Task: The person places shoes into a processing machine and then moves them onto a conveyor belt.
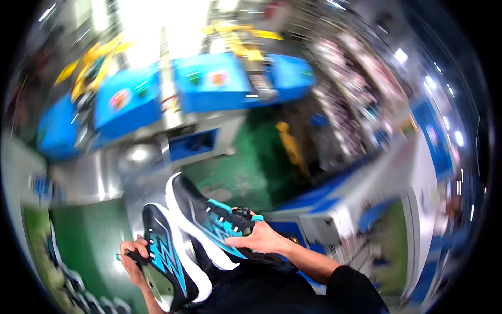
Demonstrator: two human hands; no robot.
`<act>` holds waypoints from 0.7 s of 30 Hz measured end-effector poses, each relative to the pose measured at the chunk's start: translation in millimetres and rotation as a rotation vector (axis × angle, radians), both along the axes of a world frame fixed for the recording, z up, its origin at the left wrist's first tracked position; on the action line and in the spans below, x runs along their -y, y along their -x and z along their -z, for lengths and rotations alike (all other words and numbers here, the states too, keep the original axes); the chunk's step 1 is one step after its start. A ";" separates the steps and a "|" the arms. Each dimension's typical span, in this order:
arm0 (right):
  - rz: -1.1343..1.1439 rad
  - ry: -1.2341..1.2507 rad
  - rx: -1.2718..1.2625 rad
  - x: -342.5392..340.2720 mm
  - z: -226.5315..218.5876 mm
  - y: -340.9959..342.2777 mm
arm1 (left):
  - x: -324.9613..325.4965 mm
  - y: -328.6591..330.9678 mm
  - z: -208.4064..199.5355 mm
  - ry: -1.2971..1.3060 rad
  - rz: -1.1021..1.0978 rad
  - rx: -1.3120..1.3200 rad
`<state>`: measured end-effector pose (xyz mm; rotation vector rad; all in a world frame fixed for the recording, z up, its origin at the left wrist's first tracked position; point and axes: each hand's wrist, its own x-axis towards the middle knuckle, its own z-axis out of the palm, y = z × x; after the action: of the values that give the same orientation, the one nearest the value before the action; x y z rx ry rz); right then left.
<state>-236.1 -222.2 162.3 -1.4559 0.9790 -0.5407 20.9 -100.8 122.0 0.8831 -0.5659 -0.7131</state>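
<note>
head view: left hand holds a black-and-blue shoe, right hand a second shoe, both pointing away; firm, even grips should keep them steady.

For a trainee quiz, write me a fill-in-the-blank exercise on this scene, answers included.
1. Counting both the left hand and the right hand, the person holds ____ shoes.
2. The thick sole edge of each held shoe is ____.
3. The floor just beyond the shoes is ____.
4. The large machine panels ahead, near yellow parts, are ____.

Missing words: two; white; green; blue.
</note>
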 end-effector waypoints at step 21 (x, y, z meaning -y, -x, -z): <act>1.894 0.295 -0.757 -313.6 22.2 379.0 | 61.5 547.3 -55.2 0.062 1.839 0.840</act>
<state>-615.1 91.4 140.1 -0.4598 2.9097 -1.5022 -526.5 -162.3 177.3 0.3324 -2.2328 -1.9208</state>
